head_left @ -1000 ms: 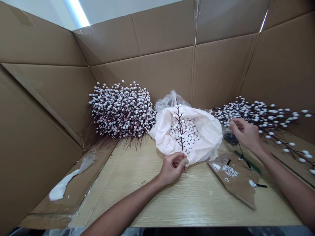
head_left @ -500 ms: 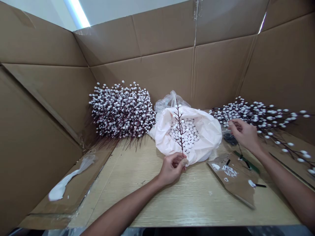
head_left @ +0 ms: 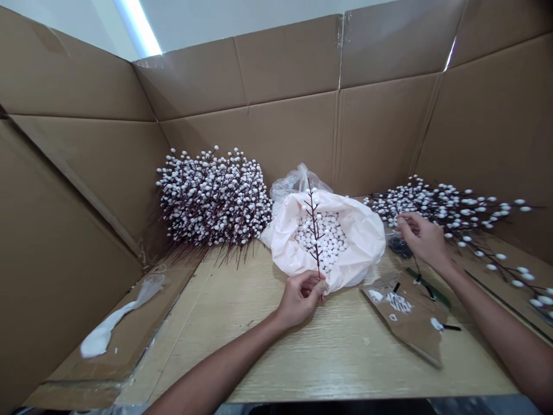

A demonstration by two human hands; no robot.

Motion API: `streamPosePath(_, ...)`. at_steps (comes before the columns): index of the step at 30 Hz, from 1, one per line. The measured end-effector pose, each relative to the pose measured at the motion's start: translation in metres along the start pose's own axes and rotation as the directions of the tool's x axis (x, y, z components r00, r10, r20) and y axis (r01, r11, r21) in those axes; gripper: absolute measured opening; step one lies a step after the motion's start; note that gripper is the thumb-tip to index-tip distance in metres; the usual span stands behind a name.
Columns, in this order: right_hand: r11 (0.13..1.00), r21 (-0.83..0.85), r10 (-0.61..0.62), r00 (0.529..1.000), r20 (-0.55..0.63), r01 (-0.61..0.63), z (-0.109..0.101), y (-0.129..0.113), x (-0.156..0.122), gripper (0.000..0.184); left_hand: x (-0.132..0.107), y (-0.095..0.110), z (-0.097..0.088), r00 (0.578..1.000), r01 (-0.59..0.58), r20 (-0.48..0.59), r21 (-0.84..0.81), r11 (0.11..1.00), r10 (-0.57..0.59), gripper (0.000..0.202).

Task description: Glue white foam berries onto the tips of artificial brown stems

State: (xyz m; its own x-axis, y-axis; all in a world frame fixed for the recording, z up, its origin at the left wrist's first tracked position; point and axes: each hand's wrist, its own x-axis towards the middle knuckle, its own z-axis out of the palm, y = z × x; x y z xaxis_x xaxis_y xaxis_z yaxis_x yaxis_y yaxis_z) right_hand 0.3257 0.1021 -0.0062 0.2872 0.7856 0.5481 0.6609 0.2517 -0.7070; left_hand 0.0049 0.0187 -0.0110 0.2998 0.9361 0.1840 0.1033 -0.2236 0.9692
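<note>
The left hand (head_left: 299, 298) has a closed grip on the wrapped base of a single berry stem (head_left: 315, 230), and its fingers hide most of that base. The stem stands nearly upright over the mouth of a pale pink plastic bag (head_left: 360, 242). The right hand (head_left: 425, 241) is curled, thumb and forefinger almost pinched among the white berries of a loose heap of branches (head_left: 449, 208); whether it has hold of a stem cannot be made out.

The open bag is full of small white balls (head_left: 322, 242), with a clear plastic bag (head_left: 298, 181) behind it. Below the right hand sits a dark bundle (head_left: 400, 248), too unclear to identify, near a cardboard offcut (head_left: 406, 317) with white marks. A dense bundle of berry stems (head_left: 213, 199) lies left of the pink bag on a wooden tabletop (head_left: 302, 357), inside cardboard walls (head_left: 285, 69).
</note>
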Motion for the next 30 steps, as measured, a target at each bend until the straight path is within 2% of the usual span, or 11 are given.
streamPosePath(5,0.999,0.042,0.026,0.999,0.02,-0.027,-0.002,-0.004,0.0,0.025,0.0,0.002,0.0,1.0,-0.017,-0.001,0.005,1.0,0.017,0.025)
streamPosePath(13,0.997,0.078,-0.002,0.999,-0.036,0.005,-0.004,-0.006,-0.001,0.034,0.002,0.003,-0.001,0.999,-0.032,0.003,0.024,0.999,0.032,0.024)
streamPosePath(21,0.97,0.232,0.104,0.988,-0.11,-0.076,-0.004,-0.008,0.0,0.034,0.004,0.001,0.0,0.999,-0.049,-0.009,0.028,0.998,0.049,0.027)
streamPosePath(26,0.95,0.296,0.144,0.982,-0.12,-0.103,-0.025,-0.026,-0.019,0.031,0.005,0.002,-0.001,0.998,-0.056,-0.012,0.037,0.998,0.056,0.029)
streamPosePath(30,0.933,0.339,0.137,0.99,-0.029,-0.12,-0.052,-0.037,-0.051,0.031,0.006,0.003,-0.002,0.998,-0.065,-0.004,0.041,0.997,0.065,0.03)
